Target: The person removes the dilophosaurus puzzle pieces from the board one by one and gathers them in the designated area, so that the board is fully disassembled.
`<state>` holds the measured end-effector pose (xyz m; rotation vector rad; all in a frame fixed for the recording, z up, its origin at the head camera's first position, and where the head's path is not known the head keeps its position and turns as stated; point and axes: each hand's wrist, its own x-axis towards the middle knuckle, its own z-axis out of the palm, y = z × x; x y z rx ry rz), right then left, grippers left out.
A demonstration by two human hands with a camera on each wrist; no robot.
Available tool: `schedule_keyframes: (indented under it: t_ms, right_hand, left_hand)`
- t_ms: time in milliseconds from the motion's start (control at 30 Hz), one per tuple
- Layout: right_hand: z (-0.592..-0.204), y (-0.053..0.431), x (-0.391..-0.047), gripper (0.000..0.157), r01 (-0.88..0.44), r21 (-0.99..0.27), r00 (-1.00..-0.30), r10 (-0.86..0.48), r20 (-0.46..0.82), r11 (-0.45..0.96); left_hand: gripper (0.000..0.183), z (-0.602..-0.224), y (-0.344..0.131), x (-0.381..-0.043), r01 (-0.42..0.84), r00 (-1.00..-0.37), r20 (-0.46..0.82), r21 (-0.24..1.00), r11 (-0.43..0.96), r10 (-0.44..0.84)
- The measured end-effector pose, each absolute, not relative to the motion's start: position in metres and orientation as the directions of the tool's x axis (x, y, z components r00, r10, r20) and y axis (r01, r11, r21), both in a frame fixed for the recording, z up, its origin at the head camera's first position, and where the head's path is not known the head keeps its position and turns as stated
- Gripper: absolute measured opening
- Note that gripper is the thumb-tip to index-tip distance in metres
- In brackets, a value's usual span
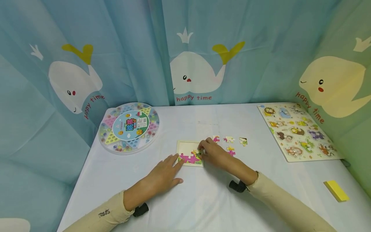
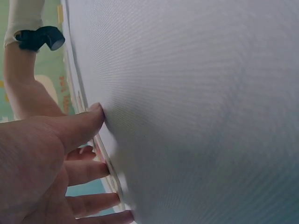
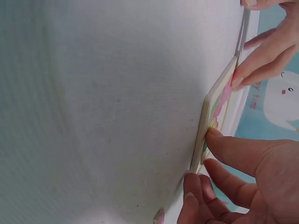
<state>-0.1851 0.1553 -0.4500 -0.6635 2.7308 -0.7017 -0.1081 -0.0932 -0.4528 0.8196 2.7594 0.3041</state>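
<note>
A small jigsaw tray (image 1: 185,141) with a pale wooden rim lies flat on the white table, its lower part filled with joined pink and green pieces (image 1: 191,159). My left hand (image 1: 162,175) rests at the tray's left side, fingers extended and fingertips on its rim and corner. At the right side, my right hand (image 1: 214,153) pinches a greenish puzzle piece (image 3: 204,146) between thumb and forefinger, right at the tray's edge; the fingers hide much of it. Several loose pieces lie beyond that hand, among them a yellow-and-pink one (image 1: 231,151) and a green-cornered one (image 1: 243,141).
A round Chinese checkers box (image 1: 153,137) stands at the back left. To the back right is an animal peg board (image 1: 278,141), with a yellow block (image 1: 336,190) nearer the right edge. A blue whale-print curtain (image 1: 139,48) hangs behind the table.
</note>
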Motion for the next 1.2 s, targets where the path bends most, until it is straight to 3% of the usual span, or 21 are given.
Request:
schedule_keyframes:
  t_ms: [267, 667, 1000, 1200]
  right_hand:
    - [-0.449, 0.154, -0.188, 0.027, -0.348, -0.54, -0.869, -0.479, -0.121, 0.767]
    - [-0.457, 0.158, -0.184, 0.019, -0.423, -0.575, -0.864, -0.502, 0.023, 0.701]
    - [-0.459, 0.158, -0.183, 0.018, -0.435, -0.577, -0.862, -0.505, 0.044, 0.691]
    - [-0.459, 0.157, -0.183, 0.016, -0.415, -0.596, -0.867, -0.496, 0.032, 0.687]
  left_hand:
    - [0.069, -0.454, -0.094, -0.108, 0.52, -0.81, -0.155, 0.256, 0.815, 0.565]
    - [0.07, -0.453, -0.093, -0.108, 0.526, -0.806, -0.152, 0.259, 0.81, 0.572]
    - [0.077, -0.456, -0.079, -0.111, 0.551, -0.799, -0.158, 0.193, 0.812, 0.58]
    - [0.078, -0.458, -0.069, -0.108, 0.566, -0.81, -0.133, 0.081, 0.82, 0.572]
